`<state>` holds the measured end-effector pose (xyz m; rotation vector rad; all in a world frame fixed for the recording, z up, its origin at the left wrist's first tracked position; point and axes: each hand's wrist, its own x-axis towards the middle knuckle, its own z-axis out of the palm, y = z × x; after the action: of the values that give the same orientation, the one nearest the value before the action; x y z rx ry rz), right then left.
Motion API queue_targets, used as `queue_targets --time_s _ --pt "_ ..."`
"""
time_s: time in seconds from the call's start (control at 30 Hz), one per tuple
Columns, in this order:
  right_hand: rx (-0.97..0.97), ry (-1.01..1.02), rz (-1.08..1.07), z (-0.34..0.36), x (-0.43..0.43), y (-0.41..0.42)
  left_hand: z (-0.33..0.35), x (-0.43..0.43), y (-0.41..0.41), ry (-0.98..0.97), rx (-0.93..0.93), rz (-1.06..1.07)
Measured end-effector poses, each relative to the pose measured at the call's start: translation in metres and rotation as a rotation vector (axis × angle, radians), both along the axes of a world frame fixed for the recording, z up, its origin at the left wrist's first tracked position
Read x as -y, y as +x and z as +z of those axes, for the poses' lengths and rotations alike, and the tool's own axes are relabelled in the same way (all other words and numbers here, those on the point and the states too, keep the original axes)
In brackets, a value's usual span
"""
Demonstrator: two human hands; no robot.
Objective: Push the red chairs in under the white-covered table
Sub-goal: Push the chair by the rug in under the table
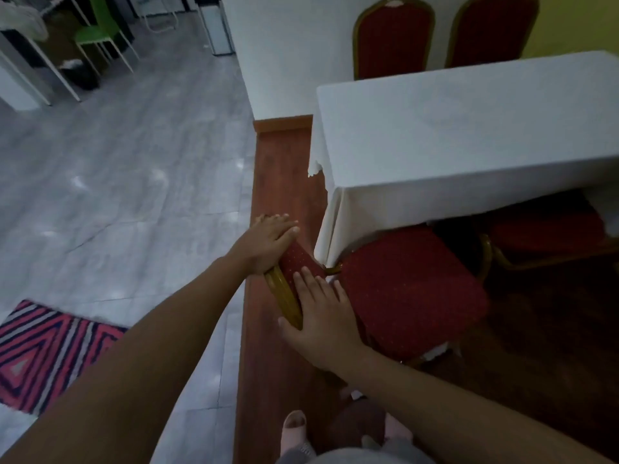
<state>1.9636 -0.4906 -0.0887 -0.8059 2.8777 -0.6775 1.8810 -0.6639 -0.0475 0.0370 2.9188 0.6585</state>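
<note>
Looking down from head height, the nearest things are the person's feet in pale slippers (pixel 294 430) on a strip of reddish wooden flooring (pixel 278 182), with a striped red, white and dark rug (pixel 50 349) lying on the grey tiled floor (pixel 134 162) to the left. Just beyond, both bare hands rest on the top of a red chair's backrest (pixel 298 266), which has a gold-coloured frame. The left hand (pixel 268 244) lies flat over the far end of the top rail with fingers together and extended; the right hand (pixel 323 321) is laid open over the near end, fingers slightly spread, thumb down the back side. Neither hand looks wrapped tightly around anything; the palms seem placed to press the chair forward rather than lift it. The chair's red seat (pixel 412 293) sits angled at the corner of the white-covered table (pixel 469 128), its front edge just under the hanging cloth, so it is judged only partly pushed in. A second red seat (pixel 549 229) shows further right beneath the cloth. On the table's far side, two more red chairs (pixel 392 41) stand against a pale wall. Far left, a green chair (pixel 97 31) stands near other furniture.
</note>
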Motion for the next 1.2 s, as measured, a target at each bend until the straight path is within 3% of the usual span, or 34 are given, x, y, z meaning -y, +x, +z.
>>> queue_targets --time_s 0.2,0.47,0.77,1.2 --pt "0.000 0.010 -0.278 0.002 0.024 0.019 -0.009 0.032 -0.004 -0.030 0.013 -0.192" --pt "-0.080 0.108 -0.467 0.004 0.040 0.030 -0.016 0.038 0.005 0.101 -0.196 -0.208" --pt "-0.146 0.192 -0.404 0.006 0.011 0.048 -0.024 0.024 0.030 0.073 -0.274 -0.172" --pt "-0.195 0.102 -0.232 0.002 -0.029 0.086 -0.030 0.019 0.097 0.019 -0.448 -0.102"
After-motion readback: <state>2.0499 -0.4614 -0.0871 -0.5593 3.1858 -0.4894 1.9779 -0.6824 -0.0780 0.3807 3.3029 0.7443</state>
